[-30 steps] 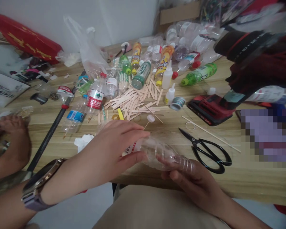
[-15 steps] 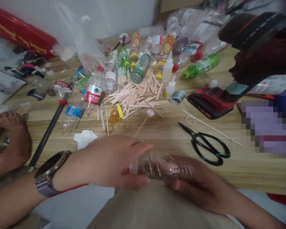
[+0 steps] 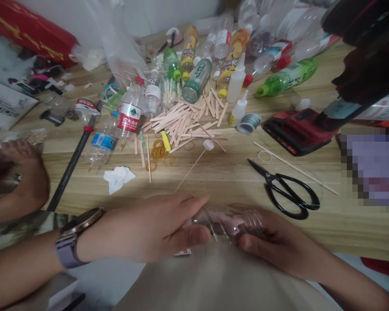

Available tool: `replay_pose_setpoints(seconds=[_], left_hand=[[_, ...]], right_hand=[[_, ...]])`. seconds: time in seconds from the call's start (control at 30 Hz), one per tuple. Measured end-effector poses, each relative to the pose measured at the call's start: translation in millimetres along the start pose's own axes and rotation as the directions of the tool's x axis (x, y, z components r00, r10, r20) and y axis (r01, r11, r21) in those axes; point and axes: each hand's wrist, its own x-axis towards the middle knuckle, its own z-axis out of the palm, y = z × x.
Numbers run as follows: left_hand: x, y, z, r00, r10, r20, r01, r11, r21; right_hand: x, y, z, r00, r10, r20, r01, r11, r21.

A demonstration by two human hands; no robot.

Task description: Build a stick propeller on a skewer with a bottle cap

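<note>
A clear plastic bottle (image 3: 222, 222) lies sideways between my two hands, just over the table's near edge. My left hand (image 3: 155, 229), with a watch on the wrist, grips one end, its thumb along the near side. Around the other end my right hand (image 3: 272, 242) is wrapped, thumb in front. A bit of label pokes out below my left hand; the covered ends of the bottle are hidden. Black-handled scissors (image 3: 287, 190) rest on the table beyond my right hand. Past my left hand lie a crumpled tissue (image 3: 119, 178) and a thin stick with a white cap (image 3: 208, 144).
Wooden craft sticks (image 3: 181, 123) are heaped mid-table near rubber bands (image 3: 158, 150) and glue bottles (image 3: 239, 112). Several plastic bottles crowd the back. A red and black power drill (image 3: 298, 134) stands at right. Another person's hands (image 3: 24, 160) rest at left beside a dark bar (image 3: 73, 166).
My left hand has slid rightward along the bottle, covering more of its left end. My right hand keeps its hold. The whole view has shifted slightly.
</note>
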Motion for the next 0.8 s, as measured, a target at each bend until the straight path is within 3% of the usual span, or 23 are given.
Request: replay_pose_setpoints(seconds=[0.23,0.43,0.67,0.8], left_hand=[[2,7,7,0.991,-0.135,0.017,0.134,0.989,0.062],[2,2,8,0.989,-0.145,-0.011,0.145,0.989,0.025],[6,1,-1,0.989,-0.144,0.041,0.144,0.989,0.016],[8,4,-1,0.991,-0.123,0.053,0.122,0.992,0.027]], right_hand=[[-2,1,1,0.999,0.052,-0.010,-0.052,0.998,0.030],[1,0,1,0.999,0.009,-0.036,-0.009,1.000,0.004],[4,-4,0,0.997,0.072,0.039,-0.072,0.997,-0.002],[4,-8,-6,0.987,0.064,0.150,-0.067,0.998,0.017]])
